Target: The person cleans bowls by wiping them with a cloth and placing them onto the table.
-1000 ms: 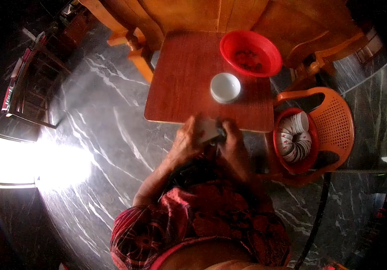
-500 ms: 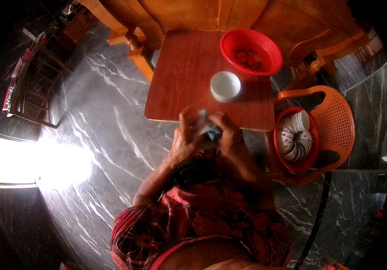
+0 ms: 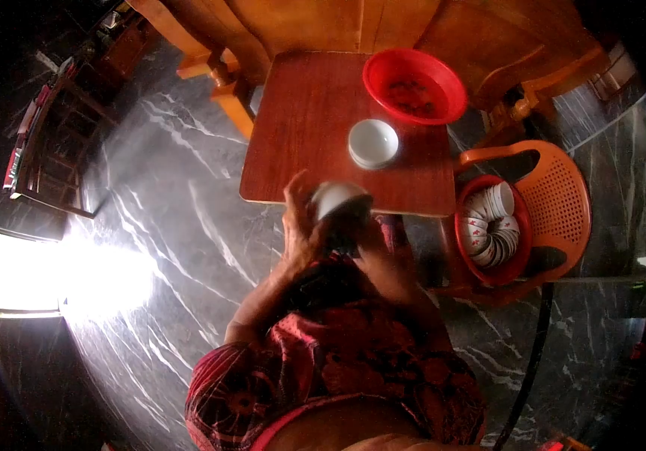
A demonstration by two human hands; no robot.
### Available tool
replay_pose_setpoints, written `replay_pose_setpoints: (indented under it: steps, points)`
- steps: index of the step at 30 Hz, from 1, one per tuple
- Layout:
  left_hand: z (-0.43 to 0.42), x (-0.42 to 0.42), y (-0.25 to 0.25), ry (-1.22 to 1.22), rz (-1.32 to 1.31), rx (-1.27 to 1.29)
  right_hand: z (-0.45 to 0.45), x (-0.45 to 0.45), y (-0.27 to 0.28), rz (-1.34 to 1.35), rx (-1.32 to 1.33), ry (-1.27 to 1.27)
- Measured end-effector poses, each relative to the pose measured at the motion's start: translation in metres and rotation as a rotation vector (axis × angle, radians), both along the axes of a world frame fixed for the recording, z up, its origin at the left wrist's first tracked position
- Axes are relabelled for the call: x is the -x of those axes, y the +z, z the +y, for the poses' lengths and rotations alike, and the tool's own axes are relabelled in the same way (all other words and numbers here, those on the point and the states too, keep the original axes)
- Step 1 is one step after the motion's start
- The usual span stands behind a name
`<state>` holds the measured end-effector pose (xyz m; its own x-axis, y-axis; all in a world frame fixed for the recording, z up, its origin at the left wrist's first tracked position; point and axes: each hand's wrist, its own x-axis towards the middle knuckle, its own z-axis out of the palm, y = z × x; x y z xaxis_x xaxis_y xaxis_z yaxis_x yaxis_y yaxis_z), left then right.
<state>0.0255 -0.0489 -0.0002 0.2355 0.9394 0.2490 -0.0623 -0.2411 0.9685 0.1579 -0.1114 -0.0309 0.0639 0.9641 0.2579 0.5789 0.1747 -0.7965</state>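
Wide floor (image 3: 188, 188) borders the table's (image 3: 300, 120) near edge; left grip (image 3: 302, 222) curls round a bowl (image 3: 336, 198), right grip's (image 3: 368, 239) closure unclear.

Holds a white bowl (image 3: 336, 198) in left hand (image 3: 303, 222), beside blurred right hand (image 3: 375, 244). Faces a table (image 3: 308, 113) bearing stacked bowls (image 3: 373, 144).

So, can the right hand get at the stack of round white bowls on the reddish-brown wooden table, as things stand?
Probably yes: the stack of bowls stands ahead on the table, with nothing tall visibly between. However, the right hand seems busy at another round white bowl, so it may need freeing first.
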Motion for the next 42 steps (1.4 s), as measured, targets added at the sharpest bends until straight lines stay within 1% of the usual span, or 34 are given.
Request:
replay_pose_setpoints:
  steps: [1,2,3,4,6,7,9,10,11,12,13,14,15,16,18,19,20,22,23,25,26,28,29,30,31,32,33,35,36,37,38,39,41,42]
  points:
    - [0.002,0.003,-0.005,0.001,0.054,-0.046,-0.001,0.000,0.003,-0.500,-0.166,0.051]
    - [0.003,0.005,-0.006,0.002,0.109,-0.091,0.005,0.005,-0.016,0.376,0.056,0.033]
    - [0.003,0.006,-0.006,0.003,0.109,-0.092,0.008,0.007,-0.034,1.250,0.284,0.009]
    - [0.003,0.007,-0.005,0.009,0.162,-0.105,0.010,0.007,-0.037,1.250,0.284,0.009]
    - [0.003,0.008,-0.001,0.016,0.213,-0.118,0.011,0.003,-0.043,0.883,0.201,-0.199]
    - [0.003,0.008,0.001,-0.003,0.258,-0.146,0.009,-0.003,-0.046,0.882,0.202,-0.200]
    - [0.003,0.010,0.000,-0.020,0.305,-0.172,0.006,-0.014,-0.049,0.271,-0.007,-0.204]
    - [0.002,0.012,-0.004,-0.019,0.372,-0.105,0.005,-0.013,-0.039,0.271,-0.006,-0.203]
    - [0.002,0.013,-0.007,-0.019,0.439,-0.038,0.003,-0.012,-0.020,0.259,-0.063,-0.207]
    - [0.002,0.012,-0.011,-0.020,0.440,-0.038,0.002,-0.012,-0.003,0.247,-0.120,-0.212]
    - [0.002,0.010,-0.014,-0.039,0.456,-0.058,0.003,-0.014,0.005,0.247,-0.120,-0.213]
    - [0.002,0.010,-0.015,-0.059,0.472,-0.078,0.006,-0.016,0.012,0.144,-0.205,-0.123]
    - [0.001,0.010,-0.016,-0.093,0.530,-0.045,0.007,-0.018,0.019,0.039,-0.289,-0.034]
    - [0.001,0.010,-0.017,-0.095,0.530,-0.045,0.008,-0.019,0.029,0.040,-0.289,-0.036]
    - [0.001,0.007,-0.021,-0.159,0.486,-0.316,0.009,-0.019,0.042,-0.185,-0.255,0.173]
    - [0.001,0.005,-0.017,-0.172,0.472,-0.196,0.013,-0.018,0.041,-0.151,-0.257,0.184]
    - [0.001,0.005,-0.017,-0.175,0.473,-0.197,0.016,-0.019,0.040,-0.150,-0.257,0.181]
    - [0.000,0.008,-0.016,-0.133,0.511,-0.004,0.022,-0.022,0.036,-0.017,-0.228,0.189]
    - [0.000,0.008,-0.014,-0.134,0.511,-0.003,0.024,-0.022,0.034,-0.018,-0.227,0.189]
    - [0.002,0.008,-0.008,-0.139,0.356,0.105,0.027,-0.023,0.030,0.148,-0.107,0.166]
    - [0.002,0.008,-0.008,-0.140,0.356,0.103,0.027,-0.023,0.029,0.148,-0.109,0.165]
    - [0.000,0.009,-0.007,-0.109,0.257,0.171,0.023,-0.020,0.027,0.358,-0.038,0.072]
    - [0.000,0.009,-0.008,-0.109,0.257,0.170,0.021,-0.017,0.023,0.358,-0.039,0.071]
    - [0.000,0.009,-0.011,-0.099,0.197,0.154,0.020,-0.014,0.016,0.626,0.049,0.002]
    - [0.000,0.010,-0.012,-0.090,0.138,0.138,0.019,-0.014,0.020,0.759,0.097,-0.031]
    - [-0.001,0.010,-0.012,-0.091,0.138,0.138,0.019,-0.014,0.023,0.894,0.139,-0.071]
    - [-0.001,0.009,-0.012,-0.074,0.132,0.124,0.019,-0.018,0.044,0.850,0.392,-0.010]
    - [-0.002,0.008,-0.010,-0.057,0.128,0.106,0.021,-0.018,0.018,0.799,0.641,0.052]
    - [-0.003,0.008,-0.005,-0.039,0.135,0.090,0.024,-0.012,-0.049,0.927,0.491,-0.054]
    - [-0.004,0.007,-0.002,-0.020,0.141,0.071,0.022,-0.007,-0.085,1.047,0.334,-0.158]
    - [-0.005,0.007,-0.001,-0.020,0.140,0.070,0.016,-0.003,-0.080,1.046,0.332,-0.159]
    - [-0.006,0.006,0.000,-0.016,0.143,0.035,0.010,0.000,-0.074,1.462,0.311,-0.041]
    - [-0.005,0.006,-0.001,-0.012,0.146,-0.001,0.003,0.009,-0.064,1.873,0.278,0.092]
    - [-0.003,0.007,-0.004,-0.004,0.167,-0.028,0.001,0.016,-0.061,1.497,0.186,0.067]
